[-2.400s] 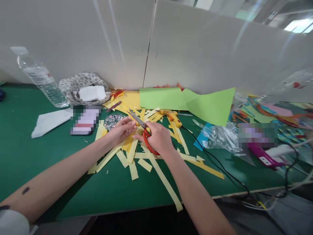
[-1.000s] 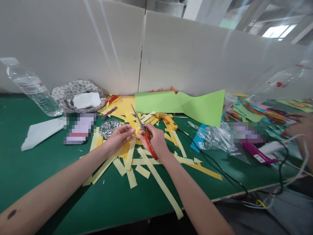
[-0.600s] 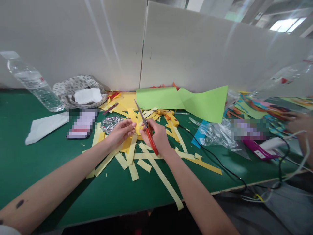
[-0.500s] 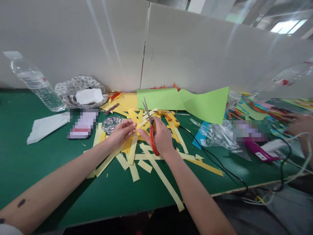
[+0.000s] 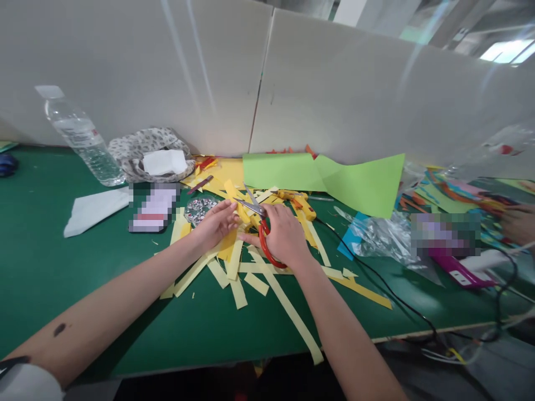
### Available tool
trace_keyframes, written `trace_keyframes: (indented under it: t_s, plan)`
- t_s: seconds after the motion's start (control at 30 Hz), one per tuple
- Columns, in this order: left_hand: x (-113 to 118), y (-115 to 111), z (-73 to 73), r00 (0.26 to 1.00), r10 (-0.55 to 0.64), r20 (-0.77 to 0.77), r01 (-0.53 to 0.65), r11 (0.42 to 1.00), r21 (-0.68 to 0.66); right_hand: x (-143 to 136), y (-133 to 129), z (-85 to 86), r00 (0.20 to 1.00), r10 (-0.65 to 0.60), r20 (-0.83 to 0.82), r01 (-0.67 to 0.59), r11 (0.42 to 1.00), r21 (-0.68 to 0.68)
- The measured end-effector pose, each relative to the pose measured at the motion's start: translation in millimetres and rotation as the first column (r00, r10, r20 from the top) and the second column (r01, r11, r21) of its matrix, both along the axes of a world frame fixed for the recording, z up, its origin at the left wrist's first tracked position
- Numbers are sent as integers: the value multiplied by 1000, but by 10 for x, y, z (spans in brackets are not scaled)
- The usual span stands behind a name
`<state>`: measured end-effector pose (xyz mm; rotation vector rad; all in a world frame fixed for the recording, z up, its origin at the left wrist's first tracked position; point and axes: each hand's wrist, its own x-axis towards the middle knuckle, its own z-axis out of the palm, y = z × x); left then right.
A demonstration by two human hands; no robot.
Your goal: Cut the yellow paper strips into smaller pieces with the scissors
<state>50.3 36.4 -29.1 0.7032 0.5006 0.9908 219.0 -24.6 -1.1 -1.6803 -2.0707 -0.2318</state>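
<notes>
My right hand (image 5: 286, 234) is closed round the handles of red-handled scissors (image 5: 271, 248). Their blades stand apart and point left, close to my left fingertips. My left hand (image 5: 217, 223) pinches a piece of yellow paper (image 5: 231, 190) by the blades; its lower part blends with the paper behind. Beneath both hands lies a heap of cut pale and deep yellow paper strips (image 5: 234, 262). Just left of my left hand is a clear round container of small shiny pieces (image 5: 199, 210). A yellow glue gun (image 5: 308, 209) lies beyond my right hand.
Green paper (image 5: 284, 171) leans by the partition. A water bottle (image 5: 86, 142), spotted cloth pouch (image 5: 146, 142), white tissue (image 5: 94, 211) and phone (image 5: 154, 209) are left. Right are crumpled plastic (image 5: 384, 236), the black cord (image 5: 376, 275), a magenta device (image 5: 460, 273) and another person's hand (image 5: 518, 223).
The scissors have swung from pointing up to pointing left, and their blades have opened wider near the paper at my left hand. The whole view has shifted slightly.
</notes>
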Motion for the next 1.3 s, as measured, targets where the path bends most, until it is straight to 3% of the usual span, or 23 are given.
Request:
trace_keyframes:
  t_s: [0.17, 0.5, 0.73, 1.0, 1.2, 1.3]
  plan:
    - [-6, -35, 55, 997, -54, 51, 52, 997, 56, 7, 18, -22, 998, 58, -13, -58, 998, -3]
    - [-36, -37, 60, 996, -56, 62, 54, 998, 38, 20, 4, 10, 971, 224, -86, -231, 969, -92]
    - [-110, -68, 135, 966, -206, 154, 217, 975, -56, -12, -14, 44, 938, 328, -111, -338, 936, -95]
    - [-141, -62, 135, 944, -227, 239, 245, 968, -49, -40, -24, 38, 909, 398, -125, -410, 908, -88]
    - [-174, -26, 120, 978, -43, 202, 60, 995, -80, -13, -25, 52, 911, 379, -161, -394, 916, -79]
    - [-180, -10, 115, 973, -31, 228, 52, 995, -87, 12, -10, 32, 930, 331, -162, -342, 939, -45]
